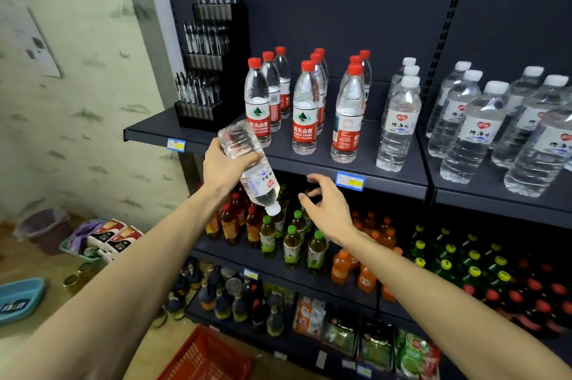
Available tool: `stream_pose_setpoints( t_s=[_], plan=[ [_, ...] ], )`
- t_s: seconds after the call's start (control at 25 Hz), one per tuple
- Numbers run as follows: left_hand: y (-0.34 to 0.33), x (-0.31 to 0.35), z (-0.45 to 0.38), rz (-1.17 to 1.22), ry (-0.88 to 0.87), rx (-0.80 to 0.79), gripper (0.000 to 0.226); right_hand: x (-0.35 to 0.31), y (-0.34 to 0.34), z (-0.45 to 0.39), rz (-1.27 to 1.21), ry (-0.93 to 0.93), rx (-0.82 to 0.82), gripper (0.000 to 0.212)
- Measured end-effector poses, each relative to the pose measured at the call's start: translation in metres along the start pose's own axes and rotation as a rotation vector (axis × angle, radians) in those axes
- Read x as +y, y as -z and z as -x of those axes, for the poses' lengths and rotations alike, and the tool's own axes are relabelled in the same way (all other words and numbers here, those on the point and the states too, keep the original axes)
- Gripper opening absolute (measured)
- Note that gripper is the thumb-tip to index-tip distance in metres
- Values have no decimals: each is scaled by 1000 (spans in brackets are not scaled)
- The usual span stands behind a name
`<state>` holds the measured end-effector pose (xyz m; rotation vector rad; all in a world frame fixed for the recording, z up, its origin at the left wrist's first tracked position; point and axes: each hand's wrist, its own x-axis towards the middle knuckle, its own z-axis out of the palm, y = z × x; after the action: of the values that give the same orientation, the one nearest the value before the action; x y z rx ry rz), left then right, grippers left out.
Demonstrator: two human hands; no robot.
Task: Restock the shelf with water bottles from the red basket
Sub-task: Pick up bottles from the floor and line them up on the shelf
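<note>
Head view: my left grip (223, 166) holds a bottle (247, 164) cap-down before the shelf (312, 160).
My right grip (326, 209) is empty, fingers loosely spread just beside it; basket (205, 356) below.

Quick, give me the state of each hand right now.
Left hand: grips a water bottle, cap pointing down.
Right hand: open, holding nothing.

Cut off at the bottom edge: red basket (205, 356) (contents hidden); pen (198, 88) details too small to tell
</note>
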<state>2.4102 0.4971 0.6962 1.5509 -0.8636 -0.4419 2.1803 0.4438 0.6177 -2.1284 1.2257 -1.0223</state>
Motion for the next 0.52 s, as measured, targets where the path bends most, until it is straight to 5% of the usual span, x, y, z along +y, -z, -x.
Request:
stream_pose_setpoints(
  t_s=[0.16,0.52],
  plan=[
    [26,-21,-2,32,104,48,57,5,-18,-1,-125,-65,-34,34],
    [50,-23,-3,-184,89,91,72,3,-33,-28,-295,-198,-84,22]
  ],
)
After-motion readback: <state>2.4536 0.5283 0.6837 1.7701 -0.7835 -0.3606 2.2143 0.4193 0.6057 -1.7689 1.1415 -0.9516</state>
